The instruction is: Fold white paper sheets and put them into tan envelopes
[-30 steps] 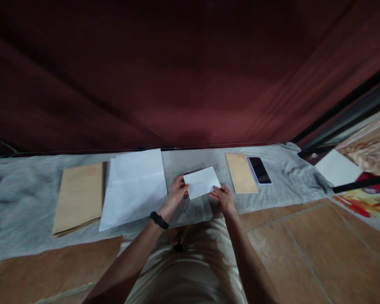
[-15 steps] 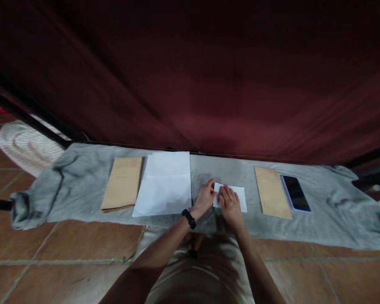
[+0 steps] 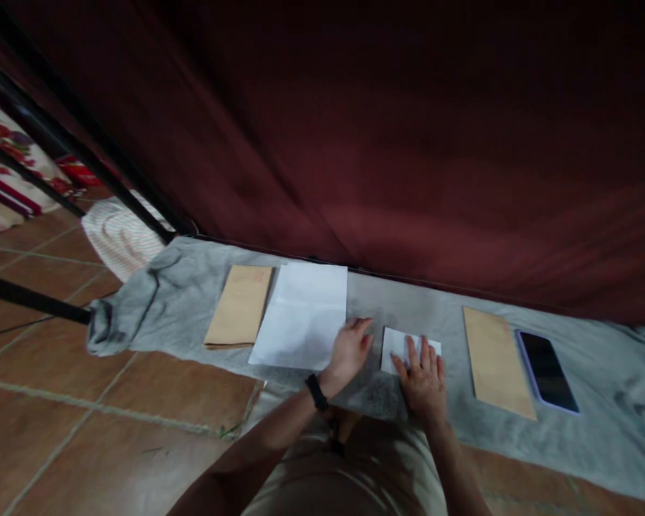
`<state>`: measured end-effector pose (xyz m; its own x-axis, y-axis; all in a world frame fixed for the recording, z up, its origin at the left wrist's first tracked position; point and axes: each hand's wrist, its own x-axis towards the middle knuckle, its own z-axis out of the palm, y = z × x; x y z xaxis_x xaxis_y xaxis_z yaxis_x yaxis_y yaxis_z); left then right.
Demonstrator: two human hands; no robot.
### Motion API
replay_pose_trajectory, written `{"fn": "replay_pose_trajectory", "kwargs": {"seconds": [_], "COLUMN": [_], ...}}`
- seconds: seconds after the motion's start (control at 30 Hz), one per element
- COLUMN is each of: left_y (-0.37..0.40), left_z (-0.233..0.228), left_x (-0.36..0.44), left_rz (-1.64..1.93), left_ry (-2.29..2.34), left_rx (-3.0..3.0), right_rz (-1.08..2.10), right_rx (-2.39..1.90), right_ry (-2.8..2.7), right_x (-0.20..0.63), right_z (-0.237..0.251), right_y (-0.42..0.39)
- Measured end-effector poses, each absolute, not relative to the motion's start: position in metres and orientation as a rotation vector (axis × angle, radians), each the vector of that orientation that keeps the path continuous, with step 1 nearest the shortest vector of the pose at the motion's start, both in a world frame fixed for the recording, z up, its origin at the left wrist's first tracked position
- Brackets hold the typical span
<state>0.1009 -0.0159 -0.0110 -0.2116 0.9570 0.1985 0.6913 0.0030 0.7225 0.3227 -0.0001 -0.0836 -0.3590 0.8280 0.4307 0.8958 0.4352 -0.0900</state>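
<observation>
2 hands flat, unclenched | right [image 3: 422,376] pressing folded paper [image 3: 403,345] | no legible writing

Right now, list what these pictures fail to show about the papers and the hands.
- Folded white paper: its near right part lies under the right hand, head view.
- Brown envelope stack: the red print at its top is too small and blurred to read.
- White sheets: their count cannot be told; the left hand covers the near right corner.
- Phone: screen dark.
</observation>
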Motion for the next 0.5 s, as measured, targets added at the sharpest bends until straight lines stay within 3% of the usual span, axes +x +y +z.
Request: {"fn": "replay_pose_trajectory", "kwargs": {"seconds": [0.1,0.27,0.5], "left_y": [-0.033,-0.08,-0.126], "left_z": [0.01,0.014,-0.004], "left_x": [0.025,-0.112,-0.16], "left_rz": [1.058,0.691,0.531], "left_ry": [2.338,3.066,2.947], "left_rx": [1.694,1.021,0.791], "right_rz": [-0.214,-0.189,-0.182], "right_rx": [-1.42,-1.383,-1.389], "right_ry": [-2.277,-2.256,-2.242], "right_x": [0.323,0.322,0.321], "right_z": [-0.084,-0.08,-0.077], "right_y": [-0.001,-0.004,-0.006]}}
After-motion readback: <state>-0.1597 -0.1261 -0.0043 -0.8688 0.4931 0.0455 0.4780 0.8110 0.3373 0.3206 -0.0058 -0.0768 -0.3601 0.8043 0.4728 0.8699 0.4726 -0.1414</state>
